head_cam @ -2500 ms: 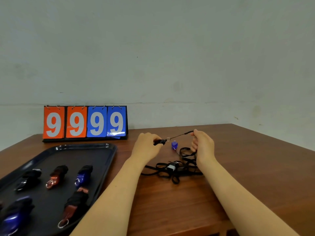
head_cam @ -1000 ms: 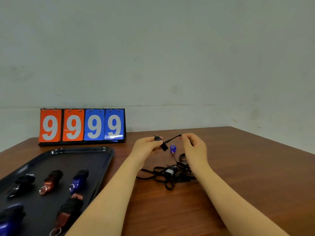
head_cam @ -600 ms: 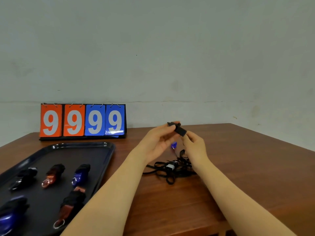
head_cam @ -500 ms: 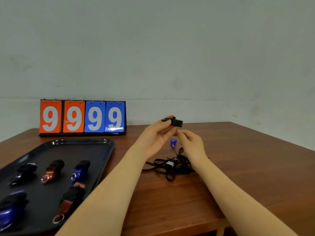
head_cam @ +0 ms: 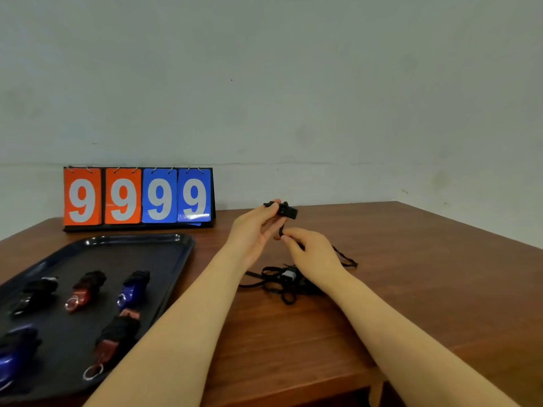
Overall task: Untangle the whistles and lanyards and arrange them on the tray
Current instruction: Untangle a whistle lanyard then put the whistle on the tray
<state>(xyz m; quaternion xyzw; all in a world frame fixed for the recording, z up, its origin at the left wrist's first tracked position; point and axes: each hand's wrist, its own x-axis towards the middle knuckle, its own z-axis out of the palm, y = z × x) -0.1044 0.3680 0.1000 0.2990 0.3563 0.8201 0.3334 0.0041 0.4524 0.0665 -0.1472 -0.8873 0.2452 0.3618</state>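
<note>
Soft, even, dimmish light — glare on the tray rim (head_cam: pixel 176 238), wide-angle bending at edges.

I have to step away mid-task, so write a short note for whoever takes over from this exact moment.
Left hand: holds the black whistle above the table.
Right hand: pinches that whistle's lanyard just below it.
On the wooden table: a tangled pile of black lanyards with a whistle still in it.
Done: five wrapped whistles on the tray.
Left: free and wrap the held whistle's cord, tray it, then untangle the rest.
</note>
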